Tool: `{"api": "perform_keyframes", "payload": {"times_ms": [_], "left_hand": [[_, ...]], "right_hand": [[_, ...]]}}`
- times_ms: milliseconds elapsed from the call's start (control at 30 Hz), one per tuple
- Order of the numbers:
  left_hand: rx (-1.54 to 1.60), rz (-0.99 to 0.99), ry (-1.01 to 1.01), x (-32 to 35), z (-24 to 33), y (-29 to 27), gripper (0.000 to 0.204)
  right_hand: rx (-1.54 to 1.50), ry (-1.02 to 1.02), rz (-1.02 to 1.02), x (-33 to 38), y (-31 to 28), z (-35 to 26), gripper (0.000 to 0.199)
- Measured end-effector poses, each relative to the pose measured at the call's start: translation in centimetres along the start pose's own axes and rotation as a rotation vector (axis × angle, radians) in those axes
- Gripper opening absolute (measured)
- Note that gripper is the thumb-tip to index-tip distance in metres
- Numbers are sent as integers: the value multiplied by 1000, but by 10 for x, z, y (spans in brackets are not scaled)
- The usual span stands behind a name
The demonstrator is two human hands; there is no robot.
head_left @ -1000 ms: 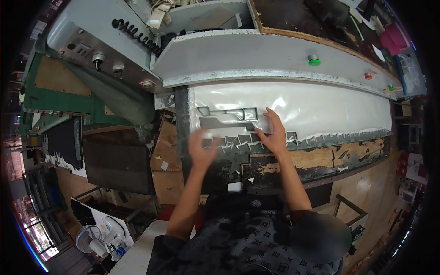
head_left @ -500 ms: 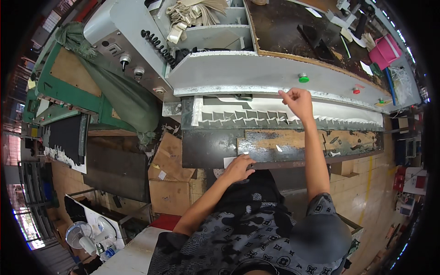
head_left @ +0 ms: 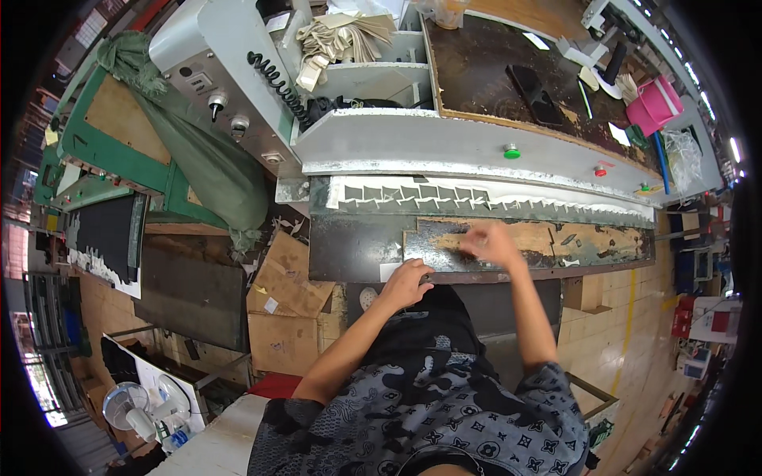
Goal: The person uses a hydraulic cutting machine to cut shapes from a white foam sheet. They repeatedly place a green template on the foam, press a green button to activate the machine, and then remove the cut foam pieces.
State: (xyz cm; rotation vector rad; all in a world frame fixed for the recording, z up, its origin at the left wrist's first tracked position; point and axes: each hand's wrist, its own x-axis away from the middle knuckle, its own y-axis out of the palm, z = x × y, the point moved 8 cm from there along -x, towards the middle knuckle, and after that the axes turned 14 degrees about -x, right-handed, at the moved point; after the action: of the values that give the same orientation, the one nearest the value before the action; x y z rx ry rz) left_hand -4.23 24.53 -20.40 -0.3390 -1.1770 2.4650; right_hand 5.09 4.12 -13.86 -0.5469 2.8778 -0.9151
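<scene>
My left hand [head_left: 406,285] rests at the front edge of the dark work table [head_left: 357,246], its fingers loosely bent and apart, with nothing visible in them. Beside it lies a small white card [head_left: 389,271]. Over the worn wooden board [head_left: 587,238] is my right hand [head_left: 490,242], smeared by motion, so its fingers and anything in them cannot be made out. Beyond the board, a long white sheet strip [head_left: 508,205] with a row of cut-out shapes lies under the front of the grey machine [head_left: 397,139]. A small white scrap [head_left: 571,262] sits on the board.
Green [head_left: 511,151] and red [head_left: 600,170] buttons stick out of the machine front. On its top are a dark phone [head_left: 533,94], a pink bucket [head_left: 655,105] and a bin of beige pieces [head_left: 341,44]. Cardboard boxes [head_left: 286,297] stand at left below the table.
My right hand has come down and back toward me from the machine front to over the board. My left hand stays at the table edge. The view has shifted slightly.
</scene>
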Motion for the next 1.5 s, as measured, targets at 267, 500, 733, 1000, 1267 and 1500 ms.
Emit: {"api": "perform_keyframes", "payload": {"times_ms": [267, 500, 733, 1000, 1267, 1500], "left_hand": [[4, 71, 16, 6, 5, -3, 33], [-47, 145, 52, 1, 8, -3, 34], [-22, 136, 62, -3, 12, -5, 35], [44, -259, -58, -36, -12, -32, 37], [-470, 166, 2, -218, -80, -96, 56], [-400, -24, 44, -223, -96, -74, 57]], "right_hand": [[105, -89, 143, 78, 78, -2, 50], [133, -62, 257, 75, 84, 8, 43], [108, -28, 229, 73, 82, 13, 39], [-195, 106, -58, 50, 44, 14, 30], [1, -138, 299, -108, 20, 31, 51], [119, 27, 217, -122, 54, 59, 76]]}}
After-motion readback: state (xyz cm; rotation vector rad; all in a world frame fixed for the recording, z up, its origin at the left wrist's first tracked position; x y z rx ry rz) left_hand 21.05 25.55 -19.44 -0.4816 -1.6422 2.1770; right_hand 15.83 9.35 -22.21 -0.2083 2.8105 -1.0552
